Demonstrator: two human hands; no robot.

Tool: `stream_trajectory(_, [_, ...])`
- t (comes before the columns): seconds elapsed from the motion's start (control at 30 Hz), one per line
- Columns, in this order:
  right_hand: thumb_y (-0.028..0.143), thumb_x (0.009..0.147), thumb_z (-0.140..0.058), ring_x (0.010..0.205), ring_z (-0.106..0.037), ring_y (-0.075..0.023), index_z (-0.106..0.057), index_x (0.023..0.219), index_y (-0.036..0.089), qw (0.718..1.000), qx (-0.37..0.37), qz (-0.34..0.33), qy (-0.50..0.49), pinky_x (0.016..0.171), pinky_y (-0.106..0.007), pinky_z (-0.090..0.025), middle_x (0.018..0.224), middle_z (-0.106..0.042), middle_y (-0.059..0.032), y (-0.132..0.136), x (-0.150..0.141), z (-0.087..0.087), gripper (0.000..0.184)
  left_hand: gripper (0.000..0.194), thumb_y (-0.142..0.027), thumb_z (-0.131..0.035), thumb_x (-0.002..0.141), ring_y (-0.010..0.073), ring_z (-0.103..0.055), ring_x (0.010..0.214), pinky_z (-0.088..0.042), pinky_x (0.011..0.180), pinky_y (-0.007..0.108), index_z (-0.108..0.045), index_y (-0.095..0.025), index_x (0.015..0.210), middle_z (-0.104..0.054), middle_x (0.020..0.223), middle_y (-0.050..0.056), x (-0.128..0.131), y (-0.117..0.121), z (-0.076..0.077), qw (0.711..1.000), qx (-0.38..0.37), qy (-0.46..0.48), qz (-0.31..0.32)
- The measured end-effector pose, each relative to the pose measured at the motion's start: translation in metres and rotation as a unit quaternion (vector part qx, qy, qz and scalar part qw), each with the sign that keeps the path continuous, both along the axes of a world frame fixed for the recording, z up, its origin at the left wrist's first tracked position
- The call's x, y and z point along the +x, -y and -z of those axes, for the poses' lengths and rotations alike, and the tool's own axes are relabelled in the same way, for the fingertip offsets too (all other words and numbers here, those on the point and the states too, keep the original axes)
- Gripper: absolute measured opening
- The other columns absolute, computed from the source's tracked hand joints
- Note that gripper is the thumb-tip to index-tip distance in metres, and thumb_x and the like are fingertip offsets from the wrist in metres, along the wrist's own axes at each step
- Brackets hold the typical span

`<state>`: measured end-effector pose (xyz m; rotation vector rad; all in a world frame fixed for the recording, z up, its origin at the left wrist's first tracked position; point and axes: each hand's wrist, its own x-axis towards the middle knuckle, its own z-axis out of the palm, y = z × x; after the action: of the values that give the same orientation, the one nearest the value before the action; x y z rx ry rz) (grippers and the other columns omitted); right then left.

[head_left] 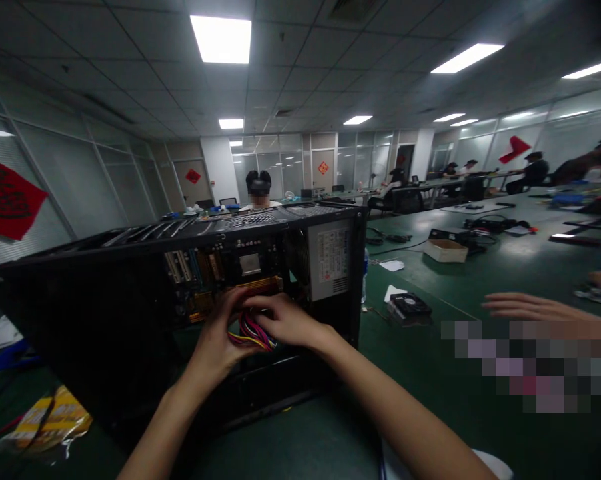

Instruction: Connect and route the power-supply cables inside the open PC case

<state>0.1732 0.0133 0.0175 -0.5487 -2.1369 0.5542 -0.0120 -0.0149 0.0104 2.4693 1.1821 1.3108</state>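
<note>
A black computer case (pixel 290 380) lies on its side edge in front of me, its open side facing me. Inside it are a motherboard (pixel 225 263) with slots and a silver square part, and a power supply (pixel 329 261) at the upper right. My left hand (pixel 223 330) is curled around a bundle of coloured cables (pixel 253 331), yellow, magenta and red among them. From the right, my right hand (pixel 285 319) closes its fingers on the same bundle. The fingertips and the cable ends are partly hidden.
Right of the case a black cooling fan (pixel 409 307) lies on the green table (pixel 480 267). Farther back stands a small open box (pixel 445 251). Another person's hand (pixel 535 310) reaches in from the right. At lower left lies a yellow plastic packet (pixel 50 420).
</note>
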Motion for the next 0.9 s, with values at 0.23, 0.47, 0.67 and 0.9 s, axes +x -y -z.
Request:
stream_trajectory(0.23, [0.016, 0.085, -0.056, 0.09, -0.06, -0.0194, -0.065, 0.097, 0.016, 0.962, 0.118, 0.101, 0.223, 0.074, -0.027, -0.041, 0.102, -0.065, -0.0083, 0.007, 0.008, -0.011, 0.015, 0.094, -0.044, -0.082, 0.062, 0.031, -0.042, 0.132, -0.037, 0.111, 0.047, -0.034, -0.025, 0.14, -0.041, 0.144, 0.013, 0.005, 0.0, 0.001, 0.995, -0.012, -0.099, 0.01])
stream_trajectory(0.47, [0.009, 0.083, -0.051, 0.095, -0.051, -0.021, -0.052, 0.097, 0.016, 0.961, 0.164, 0.159, 0.159, 0.082, -0.031, -0.041, 0.102, -0.057, -0.0091, -0.004, 0.017, -0.014, 0.016, 0.057, -0.042, -0.066, 0.078, 0.0272, -0.055, 0.118, -0.045, 0.099, 0.043, -0.047, -0.023, 0.129, -0.055, 0.13, 0.01, -0.009, -0.009, 0.006, 0.992, -0.077, -0.097, -0.031])
stream_trajectory(0.67, [0.016, 0.086, -0.053, 0.092, -0.051, -0.0217, -0.051, 0.094, 0.018, 0.949, 0.195, 0.17, 0.178, 0.079, -0.032, -0.04, 0.097, -0.058, -0.0077, -0.007, 0.016, -0.007, 0.008, 0.029, -0.036, -0.04, 0.092, 0.0242, -0.063, 0.095, -0.049, 0.083, 0.039, -0.06, -0.02, 0.106, -0.066, 0.102, 0.009, -0.007, -0.013, 0.004, 0.989, -0.062, -0.106, -0.086])
stream_trajectory(0.9, [0.015, 0.086, -0.053, 0.09, -0.051, -0.0211, -0.051, 0.093, 0.018, 0.95, 0.191, 0.166, 0.184, 0.078, -0.031, -0.039, 0.095, -0.058, -0.0075, -0.004, 0.012, -0.008, 0.008, 0.027, -0.028, -0.044, 0.083, 0.0262, -0.063, 0.097, -0.049, 0.083, 0.039, -0.06, -0.018, 0.103, -0.066, 0.105, 0.011, -0.003, -0.011, 0.0, 0.985, -0.048, -0.116, -0.122])
